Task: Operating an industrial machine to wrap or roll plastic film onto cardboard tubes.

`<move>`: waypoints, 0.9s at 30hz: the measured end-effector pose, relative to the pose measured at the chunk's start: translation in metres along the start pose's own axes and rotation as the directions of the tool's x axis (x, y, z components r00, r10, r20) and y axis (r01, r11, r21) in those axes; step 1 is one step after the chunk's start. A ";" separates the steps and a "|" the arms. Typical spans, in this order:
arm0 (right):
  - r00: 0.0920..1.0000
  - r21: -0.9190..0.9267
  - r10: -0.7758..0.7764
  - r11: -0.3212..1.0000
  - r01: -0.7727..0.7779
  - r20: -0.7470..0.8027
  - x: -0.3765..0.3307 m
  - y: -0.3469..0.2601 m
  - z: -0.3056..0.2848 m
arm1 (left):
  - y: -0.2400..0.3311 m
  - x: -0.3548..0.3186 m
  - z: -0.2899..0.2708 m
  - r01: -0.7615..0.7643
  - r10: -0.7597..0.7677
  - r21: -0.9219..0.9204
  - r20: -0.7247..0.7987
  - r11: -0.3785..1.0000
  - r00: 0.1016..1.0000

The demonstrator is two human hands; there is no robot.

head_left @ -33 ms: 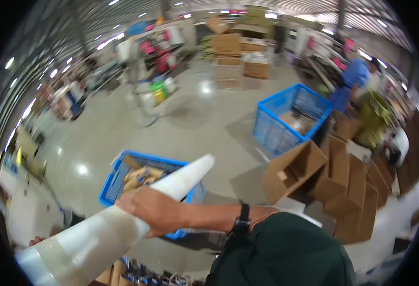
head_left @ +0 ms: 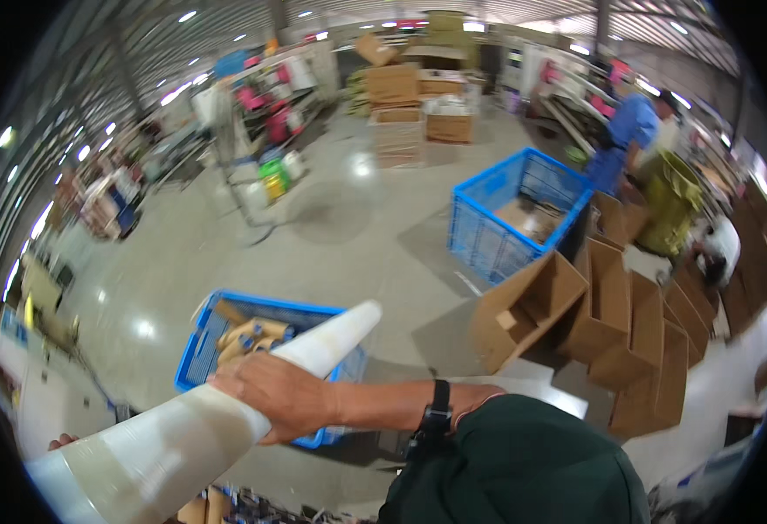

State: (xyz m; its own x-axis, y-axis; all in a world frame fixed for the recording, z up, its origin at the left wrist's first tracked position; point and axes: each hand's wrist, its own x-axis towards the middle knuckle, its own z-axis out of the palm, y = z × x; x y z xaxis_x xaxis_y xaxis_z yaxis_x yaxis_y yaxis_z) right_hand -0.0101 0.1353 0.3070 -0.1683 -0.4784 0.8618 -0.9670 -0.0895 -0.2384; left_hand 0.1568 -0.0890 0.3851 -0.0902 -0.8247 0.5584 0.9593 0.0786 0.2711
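A long white roll [head_left: 182, 437] of pale film runs slantwise from the lower left up to its narrow white end near the middle. My right hand [head_left: 270, 397] lies over the roll's middle with the fingers wrapped around it; a black watch [head_left: 438, 410] sits on that wrist, and a dark green sleeve [head_left: 523, 463] fills the lower right. Only the fingertips of my left hand [head_left: 62, 441] show, at the roll's thick lower end, touching it.
Under the roll stands a blue crate [head_left: 193, 358] holding several cardboard tubes. A larger blue crate [head_left: 488, 236] stands farther right, with open cardboard boxes [head_left: 610, 314] beside it. A person in a blue shirt [head_left: 632, 131] bends at the far right. Stacked cartons [head_left: 396, 96] stand at the back.
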 end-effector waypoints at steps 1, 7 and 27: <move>0.995 0.038 0.079 0.996 -0.077 -0.056 -0.011 0.002 -0.023 | -0.019 -0.011 0.022 0.065 -0.064 -0.012 0.044 0.998 0.997; 0.918 0.103 0.356 0.934 -0.343 -0.173 -0.085 0.012 -0.180 | -0.158 -0.160 0.109 0.521 -0.545 0.162 0.217 0.838 0.810; 0.060 0.935 0.943 0.332 -0.122 -0.327 -0.280 0.243 -0.394 | -0.262 -0.344 0.086 0.019 -0.995 0.997 0.076 0.077 0.073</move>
State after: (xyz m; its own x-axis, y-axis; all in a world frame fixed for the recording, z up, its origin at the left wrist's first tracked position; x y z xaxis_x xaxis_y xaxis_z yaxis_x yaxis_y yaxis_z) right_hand -0.2729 0.5919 0.1838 -0.9845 0.1731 -0.0270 -0.1221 -0.7885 -0.6028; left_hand -0.0865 0.2226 0.1894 -0.9808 -0.0957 -0.1700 -0.1944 0.5486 0.8132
